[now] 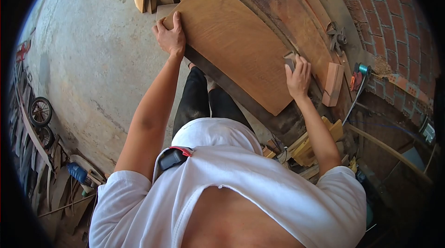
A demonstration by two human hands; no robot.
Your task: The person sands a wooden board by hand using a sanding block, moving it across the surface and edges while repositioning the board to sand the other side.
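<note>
A broad brown wooden panel lies at a slant across a darker workbench in front of me. At the panel's far left edge, my left hand grips the wood, fingers bent over the rim. On the panel's right side, my right hand is closed around a small greyish block that looks like a sanding block. The block rests at or near the panel's right edge; its underside is hidden. A reddish wooden block sits just right of my right hand.
Behind the panel lies a long dark board, with a metal tool near its right end. A brick wall rises at right. Wood offcuts lie below the bench. Wheels and scrap wood line the left.
</note>
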